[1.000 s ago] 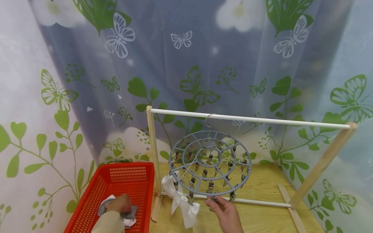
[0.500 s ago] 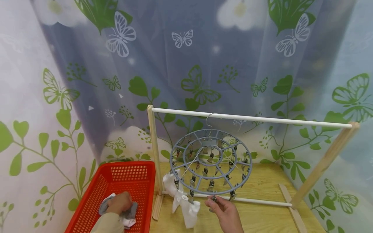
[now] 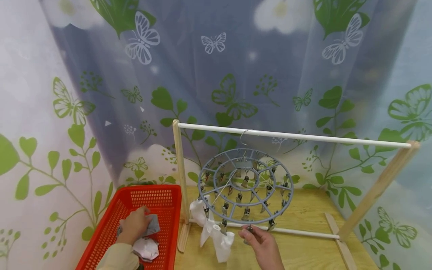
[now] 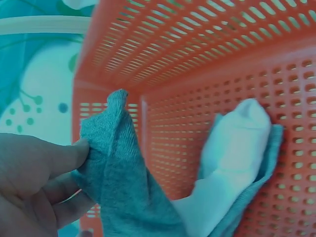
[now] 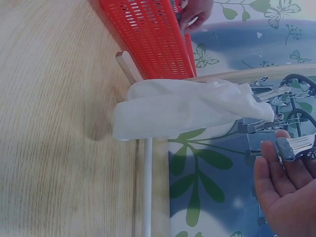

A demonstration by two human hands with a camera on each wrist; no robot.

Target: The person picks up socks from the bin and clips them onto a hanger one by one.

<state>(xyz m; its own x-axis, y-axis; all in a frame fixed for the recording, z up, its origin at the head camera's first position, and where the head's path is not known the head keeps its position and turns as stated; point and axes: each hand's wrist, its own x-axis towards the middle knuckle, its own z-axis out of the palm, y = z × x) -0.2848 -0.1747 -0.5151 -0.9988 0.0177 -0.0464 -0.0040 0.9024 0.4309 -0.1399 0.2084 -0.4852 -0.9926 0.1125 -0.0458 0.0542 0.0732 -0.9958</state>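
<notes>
Over the red basket [image 3: 156, 187], my left hand [image 3: 135, 226] pinches a grey sock [image 4: 123, 168] by its edge between thumb and fingers. A white sock [image 4: 239, 143] lies beside it in the basket, with more grey cloth [image 4: 274, 148] under it. My right hand [image 3: 262, 243] holds a metal clip [image 5: 296, 147] at the near rim of a round grey clip hanger [image 3: 243, 164]. Nothing shows between that clip's jaws. Several white socks [image 5: 177, 111] hang from clips on the hanger's left side, close to my right hand.
The hanger hooks over the white rod [image 3: 303, 137] of a wooden-legged rack. A rack post [image 3: 180, 168] stands between basket and hanger. Wood-grain tabletop [image 3: 303, 210] lies beneath, and a leaf-and-butterfly curtain [image 3: 189, 75] hangs behind.
My left hand has shifted up slightly within the basket, drawing the grey sock away from the white one, which shows more now. My right hand stays at the clip.
</notes>
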